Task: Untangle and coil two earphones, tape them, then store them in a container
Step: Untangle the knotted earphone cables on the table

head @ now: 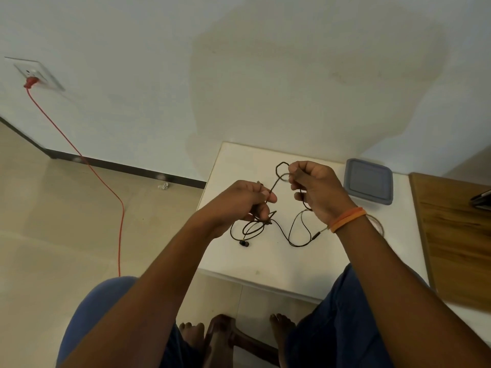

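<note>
A black earphone cable (291, 229) lies in loose loops on the white table (265, 266), its earbuds (244, 243) near the left edge. My left hand (247, 203) pinches a stretch of the cable above the table. My right hand (316, 187), with an orange wristband, grips the same cable a little higher, and a small loop (280, 168) sticks up between the two hands. A grey lidded container (369, 180) sits at the table's back right. A roll of clear tape (378, 225) lies partly hidden behind my right wrist.
A wooden board (457, 235) lies along the table's right side with a dark object (482, 199) on it. A red cable (106, 181) runs from a wall socket (39, 75) down across the floor at left. My knees and feet are below the table edge.
</note>
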A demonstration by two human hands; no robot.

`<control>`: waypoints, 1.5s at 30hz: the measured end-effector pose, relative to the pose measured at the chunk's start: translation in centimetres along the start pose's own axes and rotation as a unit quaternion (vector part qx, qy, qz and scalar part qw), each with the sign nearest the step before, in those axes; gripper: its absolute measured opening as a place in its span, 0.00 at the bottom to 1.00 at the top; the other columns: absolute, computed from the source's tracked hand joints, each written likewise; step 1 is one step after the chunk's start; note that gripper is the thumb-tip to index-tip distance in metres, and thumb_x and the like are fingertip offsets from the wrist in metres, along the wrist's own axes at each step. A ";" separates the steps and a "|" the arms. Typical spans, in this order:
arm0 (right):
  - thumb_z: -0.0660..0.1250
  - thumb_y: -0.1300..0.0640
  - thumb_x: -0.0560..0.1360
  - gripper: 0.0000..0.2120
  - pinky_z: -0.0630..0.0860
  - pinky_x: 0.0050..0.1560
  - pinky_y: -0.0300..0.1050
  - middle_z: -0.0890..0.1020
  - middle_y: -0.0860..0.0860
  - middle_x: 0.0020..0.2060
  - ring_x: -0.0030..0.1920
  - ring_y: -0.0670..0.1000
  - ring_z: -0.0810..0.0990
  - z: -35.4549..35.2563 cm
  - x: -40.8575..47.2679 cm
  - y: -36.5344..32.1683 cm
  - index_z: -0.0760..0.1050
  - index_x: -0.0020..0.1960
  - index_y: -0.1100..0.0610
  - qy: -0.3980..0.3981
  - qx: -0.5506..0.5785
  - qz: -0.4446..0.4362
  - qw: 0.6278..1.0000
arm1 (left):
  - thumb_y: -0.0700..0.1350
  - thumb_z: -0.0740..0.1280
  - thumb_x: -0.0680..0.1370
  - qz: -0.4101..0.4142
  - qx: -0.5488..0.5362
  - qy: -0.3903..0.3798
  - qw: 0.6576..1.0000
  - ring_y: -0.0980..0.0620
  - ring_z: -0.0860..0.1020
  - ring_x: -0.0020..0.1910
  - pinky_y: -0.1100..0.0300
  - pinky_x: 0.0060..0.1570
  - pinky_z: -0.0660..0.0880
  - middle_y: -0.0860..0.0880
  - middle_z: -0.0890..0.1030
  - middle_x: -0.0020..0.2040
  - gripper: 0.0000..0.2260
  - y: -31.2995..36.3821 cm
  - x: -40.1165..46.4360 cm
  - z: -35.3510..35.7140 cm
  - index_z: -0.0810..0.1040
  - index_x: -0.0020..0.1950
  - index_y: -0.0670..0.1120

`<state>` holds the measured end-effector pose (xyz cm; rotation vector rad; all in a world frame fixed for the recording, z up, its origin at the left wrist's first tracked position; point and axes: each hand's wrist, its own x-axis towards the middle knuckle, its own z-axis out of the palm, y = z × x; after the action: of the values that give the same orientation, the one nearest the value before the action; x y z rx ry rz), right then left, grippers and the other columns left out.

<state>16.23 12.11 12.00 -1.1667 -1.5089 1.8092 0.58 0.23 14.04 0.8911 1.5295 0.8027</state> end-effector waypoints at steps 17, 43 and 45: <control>0.72 0.65 0.72 0.04 0.69 0.33 0.33 0.83 0.48 0.33 0.31 0.41 0.75 -1.9 -0.1 -0.3 0.83 0.42 0.57 -0.108 -0.143 -0.041 0.983 | 0.39 0.60 0.82 0.023 -0.190 0.336 0.922 0.55 0.81 0.29 0.70 0.29 0.73 0.50 0.85 0.34 0.08 -0.2 0.0 -3.7 0.79 0.48 0.43; 0.79 0.61 0.65 0.08 0.73 0.38 0.38 0.82 0.48 0.33 0.37 0.48 0.80 -2.1 0.8 1.5 0.80 0.34 0.61 0.115 -0.370 -0.022 0.922 | 0.50 0.65 0.81 -0.096 -0.306 0.091 0.943 0.59 0.64 0.22 0.67 0.19 0.61 0.54 0.69 0.28 0.11 0.1 0.0 -3.1 0.78 0.43 0.45; 0.78 0.62 0.66 0.06 0.70 0.35 0.33 0.82 0.49 0.36 0.37 0.45 0.79 -1.4 0.7 1.6 0.82 0.41 0.60 0.064 -0.372 -0.009 0.926 | 0.50 0.65 0.81 -0.082 -0.270 0.086 0.956 0.58 0.60 0.23 0.67 0.19 0.57 0.54 0.68 0.28 0.12 -0.1 0.3 -2.3 0.80 0.44 0.44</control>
<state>17.28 13.05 10.28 -1.5517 -2.1943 1.1120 -1.78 0.40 14.12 0.2940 1.4036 1.1251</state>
